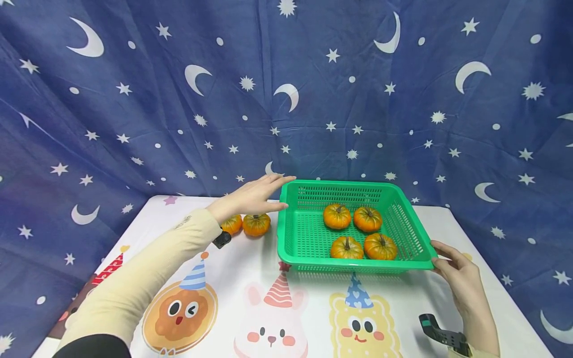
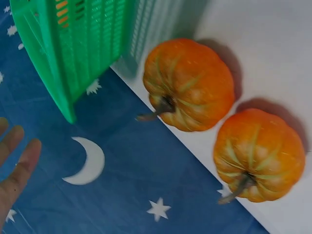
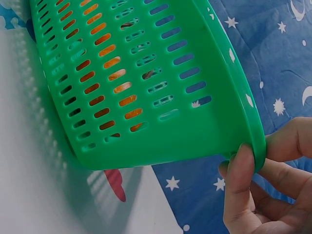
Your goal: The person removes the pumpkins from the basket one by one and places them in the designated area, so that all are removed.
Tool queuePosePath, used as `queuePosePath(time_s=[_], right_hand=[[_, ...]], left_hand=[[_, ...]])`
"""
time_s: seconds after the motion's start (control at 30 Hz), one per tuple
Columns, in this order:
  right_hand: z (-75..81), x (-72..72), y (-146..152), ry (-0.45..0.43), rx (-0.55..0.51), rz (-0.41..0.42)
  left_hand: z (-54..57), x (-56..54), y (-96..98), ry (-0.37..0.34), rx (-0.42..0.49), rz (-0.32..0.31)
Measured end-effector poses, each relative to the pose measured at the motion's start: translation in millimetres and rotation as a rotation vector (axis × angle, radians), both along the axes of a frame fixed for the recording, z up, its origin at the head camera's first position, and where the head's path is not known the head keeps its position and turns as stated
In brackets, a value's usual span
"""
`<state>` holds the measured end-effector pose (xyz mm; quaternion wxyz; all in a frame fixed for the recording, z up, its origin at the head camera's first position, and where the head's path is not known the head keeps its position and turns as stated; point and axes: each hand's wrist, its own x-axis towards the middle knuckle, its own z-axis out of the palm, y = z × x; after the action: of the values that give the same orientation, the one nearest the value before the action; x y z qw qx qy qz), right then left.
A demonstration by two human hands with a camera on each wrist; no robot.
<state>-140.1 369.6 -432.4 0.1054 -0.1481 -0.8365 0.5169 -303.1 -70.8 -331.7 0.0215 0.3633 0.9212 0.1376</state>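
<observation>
A green plastic basket (image 1: 283, 243) with slotted walls holds several small orange pumpkins (image 1: 380, 247). My right hand (image 1: 463, 278) pinches the basket's front right corner, with thumb and fingers on either side of the rim (image 3: 251, 124). Over at the back left, my left hand (image 1: 252, 196) stretches toward the left rim with its fingers extended. A gap shows between those fingertips (image 2: 30, 152) and the basket in the left wrist view. Below the left hand, two more pumpkins (image 1: 256, 225) sit side by side on the table outside the basket, one partly hidden by the wrist.
A white tablecloth (image 1: 250, 263) printed with cartoon party figures covers the table. Behind the table hangs a blue curtain (image 1: 250, 99) with moons and stars, close to the basket's back edge.
</observation>
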Motion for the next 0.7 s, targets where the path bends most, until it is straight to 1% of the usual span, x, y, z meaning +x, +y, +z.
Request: queuePosePath(time_s=[0.17,0.2,0.33,0.43,0.5,0.57,0.7], right_hand=[[2.5,1.9,-1,-0.002,0.005,0.002],[7.4,3.3,-5,-0.015,0.017,-0.002],[9.9,4.0,-6,-0.006,0.019,-0.001],[8.3,3.0,-5,-0.001,0.018,0.002],[2.5,0.1,-1,0.003,0.018,0.002],[-9.3,-4.7,8,0.022,-0.006,-0.006],[-42.5,-18.0,32,0.051,-0.042,-0.011]], left_hand=[[2.9,2.1,16.7,0.040,-0.039,-0.066],[3.5,2.7,19.9,0.043,-0.046,-0.079],[7.2,4.9,32.1,0.039,-0.076,-0.120],[9.1,5.3,40.9,0.036,-0.078,-0.156],[10.1,5.7,46.9,0.035,-0.083,-0.177],[11.1,6.3,53.0,0.033,-0.088,-0.198],[11.4,7.8,66.3,0.037,-0.107,-0.240]])
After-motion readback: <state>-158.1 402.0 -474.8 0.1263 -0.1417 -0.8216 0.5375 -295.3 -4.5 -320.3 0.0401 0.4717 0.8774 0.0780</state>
